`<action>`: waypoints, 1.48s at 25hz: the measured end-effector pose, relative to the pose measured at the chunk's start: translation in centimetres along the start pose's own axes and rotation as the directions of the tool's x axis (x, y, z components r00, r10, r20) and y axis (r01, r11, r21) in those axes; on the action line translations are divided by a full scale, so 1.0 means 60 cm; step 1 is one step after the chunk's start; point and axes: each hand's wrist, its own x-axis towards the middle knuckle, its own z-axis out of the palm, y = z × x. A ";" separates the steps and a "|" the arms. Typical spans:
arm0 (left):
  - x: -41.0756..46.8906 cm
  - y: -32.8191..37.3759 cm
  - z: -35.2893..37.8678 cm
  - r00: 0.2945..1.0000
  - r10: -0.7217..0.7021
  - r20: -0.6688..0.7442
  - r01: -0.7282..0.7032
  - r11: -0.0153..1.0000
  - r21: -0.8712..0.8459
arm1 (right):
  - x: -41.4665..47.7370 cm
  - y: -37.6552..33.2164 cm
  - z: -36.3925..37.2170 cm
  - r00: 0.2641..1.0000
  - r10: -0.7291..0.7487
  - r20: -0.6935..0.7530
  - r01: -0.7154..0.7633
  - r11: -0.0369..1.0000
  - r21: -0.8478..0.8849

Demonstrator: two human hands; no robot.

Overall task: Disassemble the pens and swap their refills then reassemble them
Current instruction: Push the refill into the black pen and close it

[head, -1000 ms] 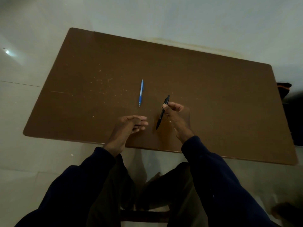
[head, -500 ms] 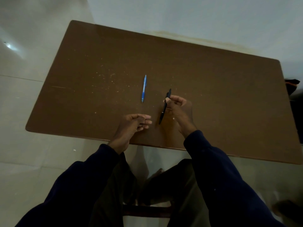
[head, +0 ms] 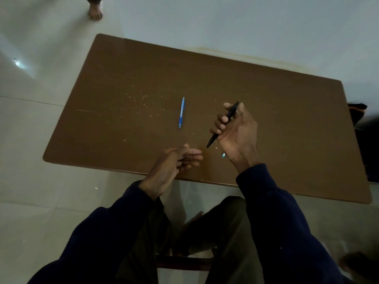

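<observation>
The right hand holds the black pen with its fingers curled around the middle of the barrel; the tip points down toward the table and the top end stands out above the fingers. I think the pen is held lifted and slanted like this so that the other hand can reach its lower part and unscrew it. The left hand holds nothing, its fingers relaxed and slightly bent, just beside the pen tip but not touching it. The blue pen lies flat on the table, apart from both hands, probably waiting for its turn. Both pens look whole, so the disassembly seems not yet started.
</observation>
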 end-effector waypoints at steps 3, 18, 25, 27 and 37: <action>-0.037 0.026 0.021 0.998 0.010 0.062 -0.003 0.995 -0.100 | -0.032 -0.027 0.033 0.988 0.028 0.151 -0.042 0.995 0.086; -0.198 0.095 0.093 0.977 0.208 0.034 -0.196 0.955 -0.223 | -0.190 -0.112 0.127 0.941 -0.003 0.339 -0.040 0.992 0.122; -0.235 0.092 0.103 0.978 0.209 -0.002 -0.205 0.957 -0.207 | -0.237 -0.114 0.144 0.936 -0.051 0.347 0.041 0.998 0.037; -0.241 0.092 0.108 0.980 0.200 -0.010 -0.197 0.958 -0.208 | -0.247 -0.115 0.149 0.932 -0.069 0.355 0.076 0.997 -0.006; -0.258 0.089 0.119 0.985 0.170 -0.021 -0.170 0.963 -0.207 | -0.259 -0.115 0.144 0.939 -0.080 0.334 0.083 0.997 0.006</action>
